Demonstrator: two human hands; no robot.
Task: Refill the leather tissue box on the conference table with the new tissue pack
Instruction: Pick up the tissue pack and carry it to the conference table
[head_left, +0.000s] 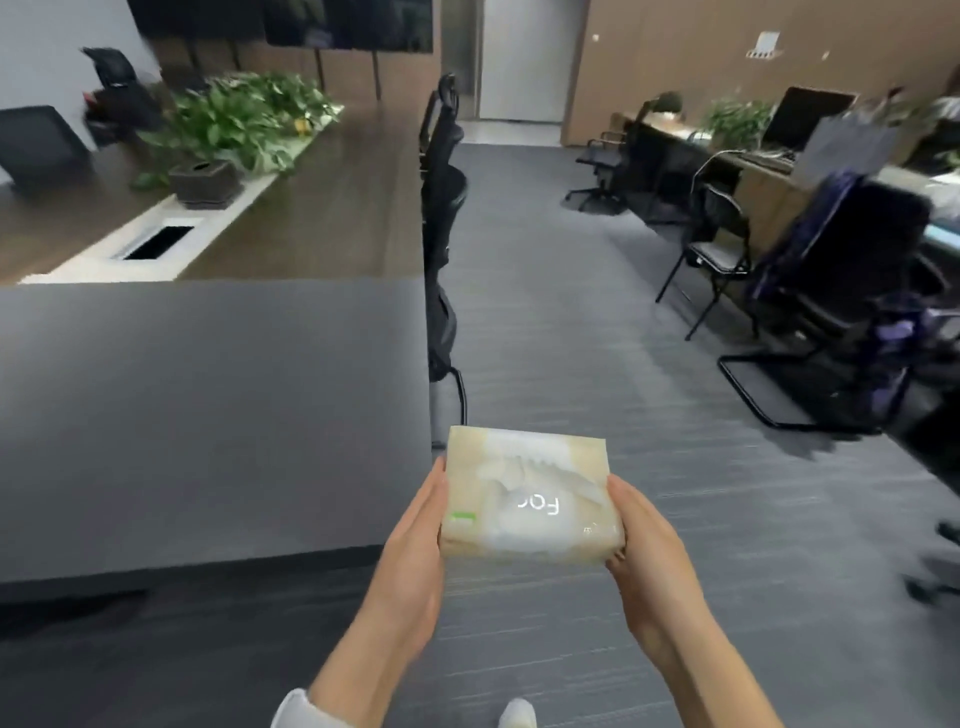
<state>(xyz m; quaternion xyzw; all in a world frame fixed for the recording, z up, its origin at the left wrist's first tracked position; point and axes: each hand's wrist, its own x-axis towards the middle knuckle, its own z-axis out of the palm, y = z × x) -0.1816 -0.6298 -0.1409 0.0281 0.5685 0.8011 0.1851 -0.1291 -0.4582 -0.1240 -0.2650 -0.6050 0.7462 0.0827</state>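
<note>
I hold a beige tissue pack (527, 493) with white printing between both hands, above the grey carpet. My left hand (418, 535) grips its left end and my right hand (641, 540) grips its right end. A dark leather tissue box (203, 182) stands far off on the white centre strip of the brown conference table (332, 208), at the upper left, in front of green plants.
A grey table top (208, 415) fills the left, close to my left hand. Black office chairs (441, 208) line the conference table's right edge. More chairs (831, 291) and desks stand at the right. Open carpet (571, 338) runs up the middle toward a door.
</note>
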